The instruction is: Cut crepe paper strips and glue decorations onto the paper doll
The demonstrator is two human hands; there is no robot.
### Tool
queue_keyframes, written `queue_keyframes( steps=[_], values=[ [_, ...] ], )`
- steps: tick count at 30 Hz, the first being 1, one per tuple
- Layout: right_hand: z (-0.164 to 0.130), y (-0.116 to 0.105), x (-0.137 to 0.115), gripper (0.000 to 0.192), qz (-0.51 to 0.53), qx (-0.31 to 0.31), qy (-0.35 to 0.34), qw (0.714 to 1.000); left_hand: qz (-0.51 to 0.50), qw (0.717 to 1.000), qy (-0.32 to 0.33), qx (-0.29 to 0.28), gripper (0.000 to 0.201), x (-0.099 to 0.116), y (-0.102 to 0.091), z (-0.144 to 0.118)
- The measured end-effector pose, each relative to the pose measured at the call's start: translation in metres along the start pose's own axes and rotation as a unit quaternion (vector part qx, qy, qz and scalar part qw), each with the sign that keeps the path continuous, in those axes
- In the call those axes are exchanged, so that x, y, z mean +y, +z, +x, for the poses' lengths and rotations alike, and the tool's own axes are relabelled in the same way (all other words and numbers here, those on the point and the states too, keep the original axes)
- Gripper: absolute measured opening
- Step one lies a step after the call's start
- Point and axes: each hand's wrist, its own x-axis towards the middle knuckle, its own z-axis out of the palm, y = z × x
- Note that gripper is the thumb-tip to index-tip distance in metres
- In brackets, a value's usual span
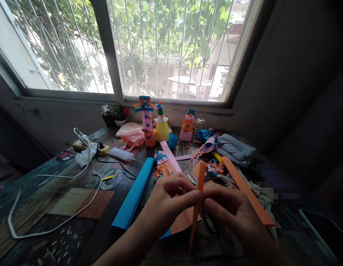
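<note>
In the head view, the left hand pinches an upright orange strip; the right hand curls at its right edge, its grip unclear. A blue roll and an orange roll flank the hands, wooden tabletop stretching leftward.

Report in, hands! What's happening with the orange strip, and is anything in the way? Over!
Left hand pinching orange strip, nearly upright. Right hand close beside it, grip unclear. Paper scraps beyond, not blocking the strip. Over.
</note>
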Motion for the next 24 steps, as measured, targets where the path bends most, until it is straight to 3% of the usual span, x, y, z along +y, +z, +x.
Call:
queue_keyframes(
  steps=[3,12,18,24],
  values=[
    [-0.002,0.004,0.001,0.014,-0.004,-0.018,0.005,1.000,-0.016,1.000,0.002,0.014,0.015,-0.002,0.001,0.000],
    [-0.003,0.014,-0.002,0.010,0.044,0.013,0.033,0.998,-0.054,0.999,-0.001,0.000,0.014,0.001,0.004,-0.001],
    [-0.003,0.017,0.001,0.022,0.030,0.049,0.043,0.997,-0.073,0.997,-0.003,0.006,0.013,-0.001,0.004,0.000],
    [-0.003,0.017,-0.004,0.018,0.029,0.039,0.050,0.998,-0.060,0.998,-0.009,0.011,0.015,-0.005,0.005,0.000]
  ],
)
